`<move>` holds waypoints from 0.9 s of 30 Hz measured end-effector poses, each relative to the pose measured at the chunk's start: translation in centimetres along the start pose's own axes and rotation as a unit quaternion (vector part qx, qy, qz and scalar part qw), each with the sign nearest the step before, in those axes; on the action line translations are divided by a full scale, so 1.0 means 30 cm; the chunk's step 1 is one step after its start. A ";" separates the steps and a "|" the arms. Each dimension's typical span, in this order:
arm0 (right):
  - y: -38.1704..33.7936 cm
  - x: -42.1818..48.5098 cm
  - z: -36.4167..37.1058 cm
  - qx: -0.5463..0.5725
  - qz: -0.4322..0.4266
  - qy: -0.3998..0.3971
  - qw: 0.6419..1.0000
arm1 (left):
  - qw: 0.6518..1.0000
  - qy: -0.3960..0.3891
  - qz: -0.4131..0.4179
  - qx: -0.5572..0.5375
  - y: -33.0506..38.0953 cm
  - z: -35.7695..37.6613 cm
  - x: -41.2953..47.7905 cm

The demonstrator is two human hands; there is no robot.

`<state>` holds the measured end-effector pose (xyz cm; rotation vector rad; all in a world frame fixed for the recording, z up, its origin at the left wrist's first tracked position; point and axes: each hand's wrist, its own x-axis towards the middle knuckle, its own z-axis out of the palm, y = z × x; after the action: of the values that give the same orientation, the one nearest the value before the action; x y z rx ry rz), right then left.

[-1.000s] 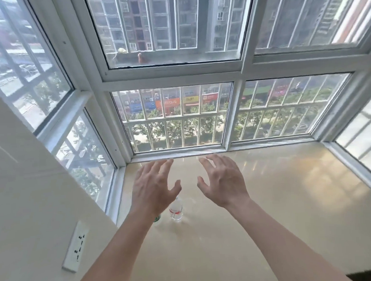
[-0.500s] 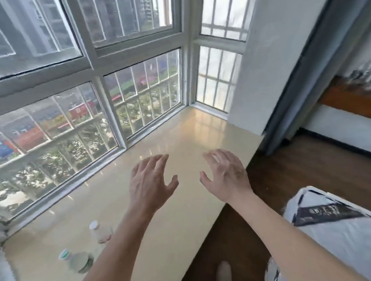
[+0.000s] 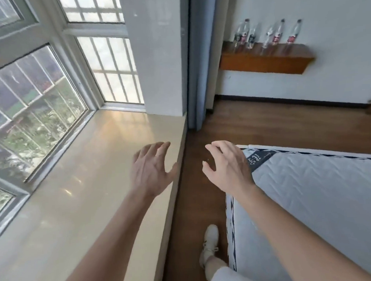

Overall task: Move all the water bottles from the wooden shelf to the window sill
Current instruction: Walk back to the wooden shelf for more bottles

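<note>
I see barred windows at left admitting daylight, a grey curtain beside a pillar, a brown wood floor, a white wall and a quilted mattress at right.

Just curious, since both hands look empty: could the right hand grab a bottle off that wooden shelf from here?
Probably not from here. The open right hand hovers by the mattress, while the bottles stand on the wooden shelf across the bare floor. Nothing blocks the walk over.

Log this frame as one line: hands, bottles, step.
left hand: open, empty, over window sill edge | right hand: open, empty | water bottles: several standing on wooden shelf | step: pickup not yet begun
</note>
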<state>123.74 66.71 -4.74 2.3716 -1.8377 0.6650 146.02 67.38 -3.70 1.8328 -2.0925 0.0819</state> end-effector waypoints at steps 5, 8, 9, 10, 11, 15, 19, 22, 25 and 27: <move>0.186 0.126 0.070 0.001 0.041 0.002 0.999 | 0.999 -0.017 0.040 0.003 0.085 0.129 0.234; 0.292 0.241 0.123 0.015 0.064 0.008 0.998 | 0.998 -0.036 0.052 0.000 0.135 0.209 0.395; 0.329 0.286 0.139 0.022 0.071 0.011 0.997 | 0.998 -0.042 0.053 0.000 0.150 0.236 0.453; 0.368 0.334 0.155 0.027 0.076 0.014 0.997 | 0.997 -0.047 0.054 0.001 0.166 0.262 0.514; 0.408 0.381 0.168 0.030 0.082 0.012 0.996 | 0.997 -0.050 0.056 0.001 0.182 0.285 0.575; 0.579 0.552 0.202 0.033 0.096 0.004 0.995 | 0.997 -0.047 0.062 -0.002 0.256 0.366 0.800; 0.743 0.673 0.222 0.024 0.109 -0.001 0.994 | 0.997 -0.043 0.069 -0.006 0.329 0.435 0.993; 0.834 0.734 0.244 0.020 0.127 -0.006 0.992 | 0.996 -0.047 0.076 -0.015 0.369 0.482 1.099; 0.902 0.797 0.275 0.009 0.139 -0.021 0.990 | 0.995 -0.047 0.086 -0.019 0.395 0.535 1.204; 0.945 0.846 0.295 0.001 0.143 -0.034 0.989 | 0.995 -0.049 0.088 -0.026 0.408 0.575 1.280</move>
<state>104.66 32.91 -9.07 2.1762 -2.2338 0.6146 126.55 28.18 -5.94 1.6508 -2.2983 -0.0185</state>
